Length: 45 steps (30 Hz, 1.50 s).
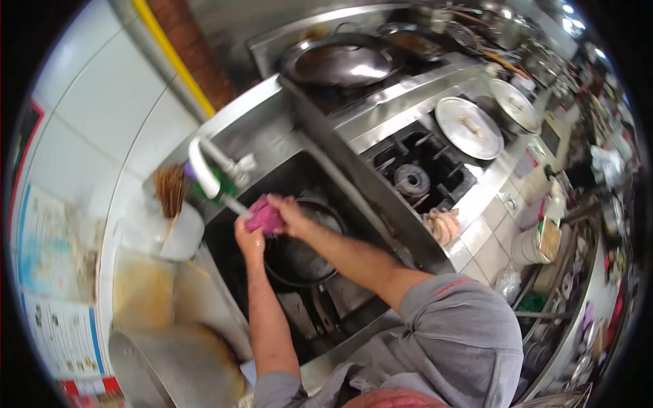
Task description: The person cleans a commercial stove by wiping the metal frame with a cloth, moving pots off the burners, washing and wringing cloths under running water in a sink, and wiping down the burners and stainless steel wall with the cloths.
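Under the stream of the white faucet point(203, 166), a wet pink cloth point(265, 216) is bunched between my two hands. My left hand point(249, 239) grips it from the near left side. On the other side, my right hand point(291, 216) has its fingers closed over the cloth's edge. Below my hands a dark frying pan point(306, 262) lies in the metal sink point(228, 272), its handle toward me. My right forearm hides part of the pan.
A bamboo brush point(170, 190) stands by a white container point(182, 234) left of the sink. A large metal pot point(177, 367) is at the lower left. To the right are a gas burner point(412, 180), a round lid point(469, 128) and a crumpled cloth point(442, 226). A wok point(343, 61) sits behind.
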Each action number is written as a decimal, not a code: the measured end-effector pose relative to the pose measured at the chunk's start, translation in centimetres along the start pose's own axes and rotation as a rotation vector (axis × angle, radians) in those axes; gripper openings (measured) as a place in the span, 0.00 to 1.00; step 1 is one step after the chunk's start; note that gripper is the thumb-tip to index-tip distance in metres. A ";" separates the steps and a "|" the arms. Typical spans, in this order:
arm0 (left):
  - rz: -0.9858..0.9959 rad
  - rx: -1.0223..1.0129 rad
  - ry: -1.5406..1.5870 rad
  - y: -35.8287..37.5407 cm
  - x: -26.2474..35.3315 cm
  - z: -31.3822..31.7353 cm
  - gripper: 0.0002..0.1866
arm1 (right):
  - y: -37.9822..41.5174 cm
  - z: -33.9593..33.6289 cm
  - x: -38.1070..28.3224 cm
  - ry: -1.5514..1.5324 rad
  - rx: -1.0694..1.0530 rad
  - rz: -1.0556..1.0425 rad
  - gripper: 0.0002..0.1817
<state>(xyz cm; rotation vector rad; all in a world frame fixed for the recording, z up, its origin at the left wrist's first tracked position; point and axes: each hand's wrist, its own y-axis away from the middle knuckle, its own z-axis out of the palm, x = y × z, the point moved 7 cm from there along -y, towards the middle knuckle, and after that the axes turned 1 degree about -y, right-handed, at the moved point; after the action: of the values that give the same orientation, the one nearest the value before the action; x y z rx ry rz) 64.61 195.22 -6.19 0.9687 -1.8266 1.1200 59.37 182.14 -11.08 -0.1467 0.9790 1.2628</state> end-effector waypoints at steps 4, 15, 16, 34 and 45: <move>-0.149 0.260 0.499 -1.7 2.4 -1.2 0.13 | 1.6 -1.6 1.4 0.132 0.102 0.288 0.39; -0.570 0.088 1.190 0.9 0.9 -0.9 0.21 | -0.8 3.6 -0.8 0.132 0.052 -0.349 0.11; -0.620 0.052 1.171 1.8 1.0 0.4 0.27 | 0.5 4.7 -1.3 0.339 0.047 -0.295 0.11; 0.456 0.259 -0.499 1.7 11.5 2.1 0.35 | 0.6 7.4 2.2 -0.381 -0.669 0.225 0.26; -0.687 0.409 0.940 1.2 -5.7 1.9 0.12 | 4.7 6.0 -3.2 1.030 0.158 -0.725 0.16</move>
<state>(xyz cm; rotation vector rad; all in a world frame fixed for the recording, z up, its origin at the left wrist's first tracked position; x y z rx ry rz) 65.50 195.01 -12.30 0.9391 -0.4645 1.2027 58.70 185.01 -3.35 -1.0018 1.6769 0.3703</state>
